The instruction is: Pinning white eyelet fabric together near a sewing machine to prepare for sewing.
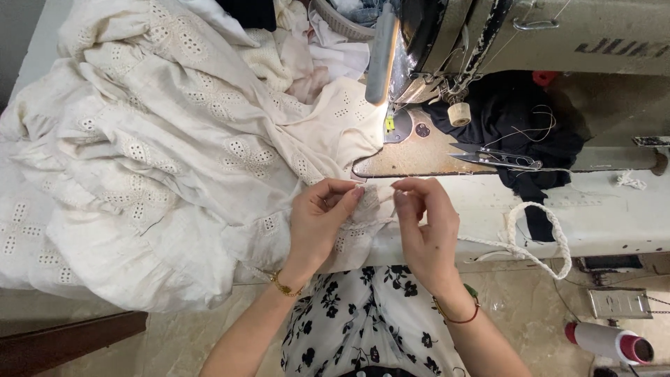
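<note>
Sewing machine [530, 42] fills the top right, its metal plate [419, 155] under the needle area. Small scissors [499, 159] lie on the plate's right edge, touching a black cloth [516, 115] bunched behind them. A small thread spool [459, 114] sits on that black cloth. White braided cord [537, 241] loops over the white table [614, 209] to the right of the hands. Low right on the floor, a pink-tipped thread cone [611, 342] lies on its side. Dark wooden piece [63, 342] at bottom left. Black-and-white floral garment [370, 314] shows on the person's lap between the forearms.

Big heap of cream eyelet fabric [153, 153] covers the left table, hangs over its front edge and runs right up to the plate; nothing lies on top of it.

Left hand [317, 220] curled, thumb and fingers pinching the fabric's edge just in front of the plate; gold bracelet on the wrist. Right hand [426, 223] also curled, fingertips pinched together just beside the left on the same fabric edge; whether it also holds a thread or pin is too small to tell. Red and green bands on that wrist. The hands are near each other, not touching.
</note>
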